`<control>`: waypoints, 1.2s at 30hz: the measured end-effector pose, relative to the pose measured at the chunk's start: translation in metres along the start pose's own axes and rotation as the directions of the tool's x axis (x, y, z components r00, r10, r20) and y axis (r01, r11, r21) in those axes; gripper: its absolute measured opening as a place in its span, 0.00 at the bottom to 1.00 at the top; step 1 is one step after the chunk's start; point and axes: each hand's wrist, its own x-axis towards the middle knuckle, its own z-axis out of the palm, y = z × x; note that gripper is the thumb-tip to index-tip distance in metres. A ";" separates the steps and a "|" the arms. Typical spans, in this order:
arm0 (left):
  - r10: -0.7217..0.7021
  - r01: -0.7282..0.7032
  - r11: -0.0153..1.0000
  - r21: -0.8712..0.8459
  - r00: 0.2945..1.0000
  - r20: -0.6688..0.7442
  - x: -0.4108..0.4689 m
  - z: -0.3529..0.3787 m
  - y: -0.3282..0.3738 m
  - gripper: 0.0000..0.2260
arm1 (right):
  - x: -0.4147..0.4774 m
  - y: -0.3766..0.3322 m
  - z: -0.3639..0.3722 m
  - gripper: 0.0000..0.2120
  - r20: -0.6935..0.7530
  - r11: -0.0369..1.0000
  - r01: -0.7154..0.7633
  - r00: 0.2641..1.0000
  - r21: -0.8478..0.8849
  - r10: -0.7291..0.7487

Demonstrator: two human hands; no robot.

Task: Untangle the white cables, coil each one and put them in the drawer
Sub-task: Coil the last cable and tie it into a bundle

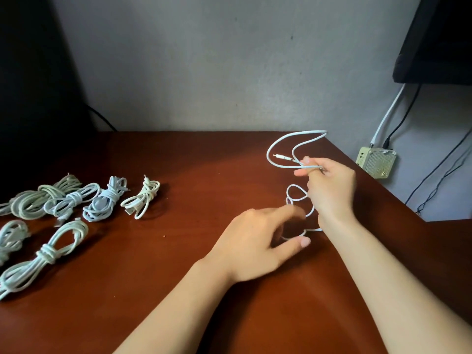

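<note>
Cable [267,153] seemingly partly behind right hand [332,190]

Looks like a home desk corner. I'm at a brown wood desk [153,277] pushed vs. a plain gray wall [204,60]. A dark screen [439,39] hangs above the desk's back right corner. A cream plug adapter [376,162] w/ cords [388,116] sits just right of the desk. Coiled white cables [63,200] lie on its left side.

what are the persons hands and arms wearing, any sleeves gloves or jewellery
Nothing worn shows. The left hand and right hand are ungloved. The left forearm and right forearm are bare to the frame's edge, with no sleeve, watch or bracelet. No ring shows on the visible fingers.
</note>
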 end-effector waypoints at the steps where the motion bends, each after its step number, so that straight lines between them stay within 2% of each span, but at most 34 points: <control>1: -0.014 0.013 0.999 0.043 0.999 0.033 0.001 0.001 0.000 0.15 | 0.000 0.000 -0.001 0.15 -0.013 1.000 0.022 1.000 -0.013 -0.022; 4: -0.127 0.120 0.968 0.220 0.992 0.019 0.001 0.000 -0.002 0.23 | -0.002 -0.003 -0.002 0.13 -0.038 0.992 0.124 0.992 -0.020 -0.124; 7: -0.279 0.306 0.943 0.129 0.941 -0.191 0.001 -0.005 -0.011 0.17 | -0.005 -0.011 -0.002 0.10 0.005 0.984 0.163 0.986 0.070 -0.164; 8: -0.327 0.355 0.934 0.044 0.897 -0.297 0.002 -0.007 -0.017 0.13 | -0.006 -0.015 -0.003 0.10 0.053 0.977 0.172 0.982 0.122 -0.180; 10: -0.452 0.424 0.889 -0.172 0.751 -0.482 0.004 -0.014 -0.028 0.04 | -0.010 -0.020 -0.005 0.09 0.166 0.958 0.214 0.955 0.191 -0.247; 11: -0.530 0.428 0.848 -0.313 0.677 -0.511 0.005 -0.017 -0.034 0.03 | -0.012 -0.021 -0.005 0.09 0.219 0.948 0.251 0.931 0.193 -0.292; 13: -0.682 0.281 0.679 -0.678 0.584 -0.441 0.005 -0.024 -0.043 0.09 | -0.016 -0.022 -0.004 0.11 0.323 0.936 0.270 0.886 0.224 -0.333; 15: -0.772 0.069 0.448 -0.891 0.533 -0.347 0.004 -0.031 -0.047 0.11 | -0.019 -0.021 -0.001 0.09 0.444 0.929 0.257 0.823 0.267 -0.355; 17: -0.810 -0.033 0.388 -0.921 0.465 -0.358 0.004 -0.039 -0.050 0.12 | -0.019 -0.018 -0.002 0.06 0.555 0.903 0.399 0.720 0.161 -0.417; 19: -0.835 -0.117 0.361 -0.925 0.402 -0.376 0.001 -0.045 -0.055 0.13 | -0.019 -0.014 -0.004 0.05 0.627 0.830 0.558 0.637 0.028 -0.449; 21: -0.854 -0.193 0.313 -0.930 0.371 -0.365 0.000 -0.051 -0.058 0.11 | -0.019 -0.014 -0.007 0.05 0.660 0.745 0.667 0.573 -0.029 -0.487; 23: -0.855 -0.219 0.309 -0.926 0.362 -0.371 -0.002 -0.053 -0.058 0.05 | -0.018 -0.016 -0.009 0.04 0.692 0.703 0.709 0.537 -0.060 -0.483; 27: -0.844 -0.221 0.357 -0.908 0.341 -0.414 -0.003 -0.054 -0.059 0.01 | -0.008 -0.016 -0.017 0.03 0.724 0.648 0.714 0.592 -0.266 -0.355; 30: -0.843 -0.195 0.363 -0.911 0.348 -0.411 -0.002 -0.053 -0.058 0.02 | -0.004 -0.011 -0.020 0.03 0.631 0.529 0.709 0.686 -0.467 -0.363; 33: -0.840 -0.166 0.371 -0.914 0.359 -0.406 -0.002 -0.052 -0.059 0.02 | -0.002 -0.009 -0.020 0.05 0.535 0.455 0.608 0.792 -0.651 -0.293; 36: -0.834 -0.117 0.384 -0.916 0.382 -0.398 -0.001 -0.049 -0.058 0.03 | -0.002 -0.009 -0.018 0.05 0.542 0.448 0.574 0.813 -0.685 -0.212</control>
